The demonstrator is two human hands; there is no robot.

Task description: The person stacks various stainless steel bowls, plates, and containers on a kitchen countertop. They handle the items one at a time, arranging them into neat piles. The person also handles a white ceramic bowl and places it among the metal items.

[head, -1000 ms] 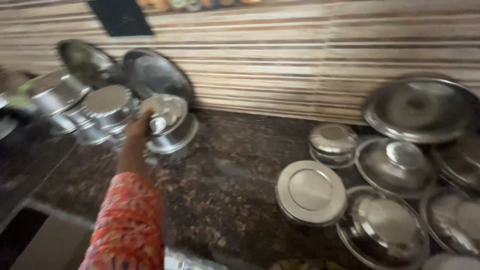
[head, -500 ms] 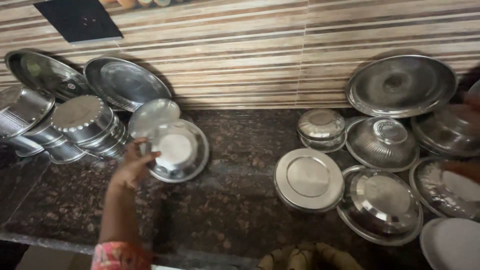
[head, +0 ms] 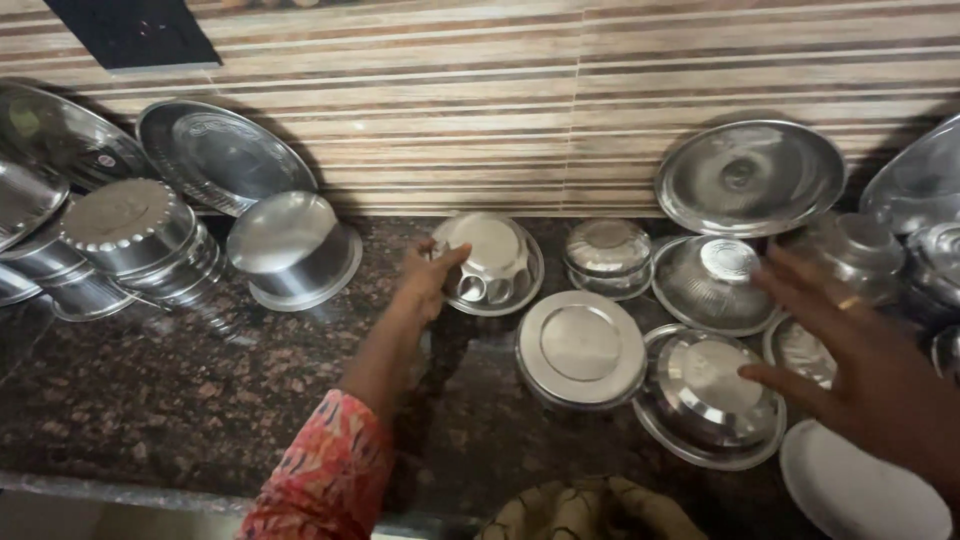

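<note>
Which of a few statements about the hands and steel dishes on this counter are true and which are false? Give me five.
1. The left hand grips an upturned steel bowl. True.
2. The right hand holds a spoon. False: it hovers, fingers spread, above the steel dishes.
3. A flat round lid lies on the dark stone counter. True.
4. The large plate at right lies flat. False: it leans against the striped wall.
5. The left sleeve is plain white. False: it is red patterned.
</note>
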